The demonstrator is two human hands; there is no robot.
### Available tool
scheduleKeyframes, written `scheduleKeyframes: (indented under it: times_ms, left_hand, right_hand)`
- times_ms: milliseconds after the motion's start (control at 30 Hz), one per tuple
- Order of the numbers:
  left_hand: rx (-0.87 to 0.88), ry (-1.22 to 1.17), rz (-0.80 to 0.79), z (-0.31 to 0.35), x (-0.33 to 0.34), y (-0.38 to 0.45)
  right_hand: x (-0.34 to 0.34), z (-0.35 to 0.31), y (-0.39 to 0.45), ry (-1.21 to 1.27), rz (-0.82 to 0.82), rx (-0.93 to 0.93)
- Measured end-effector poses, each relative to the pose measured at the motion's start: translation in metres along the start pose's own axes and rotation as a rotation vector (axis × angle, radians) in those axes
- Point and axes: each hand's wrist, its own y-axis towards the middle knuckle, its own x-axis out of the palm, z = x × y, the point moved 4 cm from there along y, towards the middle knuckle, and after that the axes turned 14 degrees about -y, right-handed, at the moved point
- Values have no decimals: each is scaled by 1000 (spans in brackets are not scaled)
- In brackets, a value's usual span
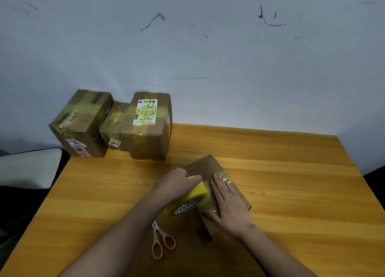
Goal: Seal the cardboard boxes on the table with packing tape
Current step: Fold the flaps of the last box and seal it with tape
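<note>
Your left hand [177, 186] grips the yellow tape roll [192, 196]; your right hand [230, 205] presses flat, fingers together, on the near brown cardboard box [208, 165]. Three taped brown cardboard boxes [116, 126] stand far left; one pair of pink-handled scissors [161, 241] lies near.

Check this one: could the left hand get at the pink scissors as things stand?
Probably yes, once freed: the scissors lie uncovered on the table just under the left forearm, but the left hand grips the yellow tape dispenser.

Open table [291, 172] surface lies to the right of the right hand [231, 205] and beyond both hands. Three stacked-together boxes [116, 126] block the far corner beyond the left hand [177, 183]. Scissors [162, 241] lie just nearside of the left hand, beside the flat box [208, 164] under both hands.
</note>
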Motion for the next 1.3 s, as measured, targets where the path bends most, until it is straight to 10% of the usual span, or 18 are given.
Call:
scheduleKeyframes:
  times_ms: [233,500,733,1300]
  left_hand:
    - [106,-489,-9,-10,-1,-13]
    - [177,-455,169,-10,-1,-21]
    - [213,-671,-57,-25,5,-23]
    - [157,-74,183,-36,-1,-36]
  right_hand:
    - [-1,-6,3,-32,-89,38]
    - [-13,-25,-1,82,-37,-80]
    - [-14,-25,1,121,-37,-101]
    - [2,-36,3,62,16,-23]
